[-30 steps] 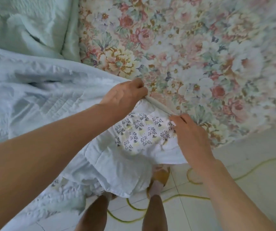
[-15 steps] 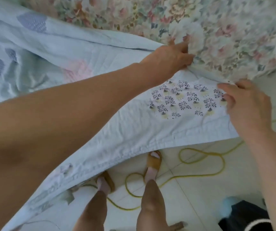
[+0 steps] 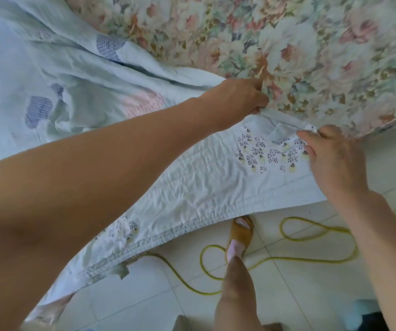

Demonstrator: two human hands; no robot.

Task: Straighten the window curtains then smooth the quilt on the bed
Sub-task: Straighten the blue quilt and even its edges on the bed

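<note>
A pale blue quilt [image 3: 192,187] with small leaf prints and striped patches lies across the left of the bed and hangs over its near edge. My left hand [image 3: 237,99] pinches the quilt's edge at mid-frame, where it meets the floral bedsheet [image 3: 311,56]. My right hand [image 3: 335,158] grips the quilt's corner a little to the right, beside the printed patch. The stretch of quilt between my hands is pulled fairly flat. No curtains are in view.
A yellow cord [image 3: 287,256] loops over the white tiled floor [image 3: 311,283] below the quilt's edge. My foot in a brown sandal [image 3: 240,235] stands on the tiles next to it. A dark object [image 3: 373,321] sits at the bottom right.
Both hands have carried the quilt's corner to the right along the bed's edge. The bunched fold under my hands has been drawn out flat, and more quilt now covers the left.
</note>
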